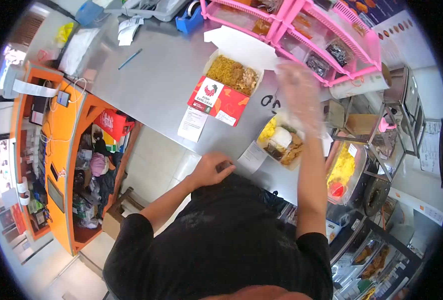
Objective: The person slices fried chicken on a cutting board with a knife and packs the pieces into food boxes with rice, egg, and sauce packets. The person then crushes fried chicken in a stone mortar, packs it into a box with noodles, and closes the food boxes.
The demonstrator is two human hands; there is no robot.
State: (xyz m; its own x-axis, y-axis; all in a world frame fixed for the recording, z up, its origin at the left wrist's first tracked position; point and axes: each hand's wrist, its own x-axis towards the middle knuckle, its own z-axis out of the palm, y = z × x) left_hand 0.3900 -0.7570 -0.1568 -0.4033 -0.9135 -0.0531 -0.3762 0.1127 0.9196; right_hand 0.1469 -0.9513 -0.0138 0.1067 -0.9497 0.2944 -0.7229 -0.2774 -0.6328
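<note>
My right hand (299, 92), in a clear plastic glove, reaches over the table's right part, blurred, beside the raised white lid of a food box; its fingers are too smeared to read. The open red box (220, 102) holds yellow rice (221, 70) and a brown and pale topping. Below my right hand, a second open box (281, 140) holds yellow food, white rice and brown fried pieces. My left hand (212, 169) is bare and half curled at the table's front edge, near a paper slip (253, 157), with nothing seen in it.
Black scissors (270, 101) lie between the boxes. A receipt (192, 123) touches the red box. Farther back are a blue pen (130, 59), a blue tape dispenser (189, 19) and pink baskets (321, 37). A clear container of yellow food (342, 170) stands at the right.
</note>
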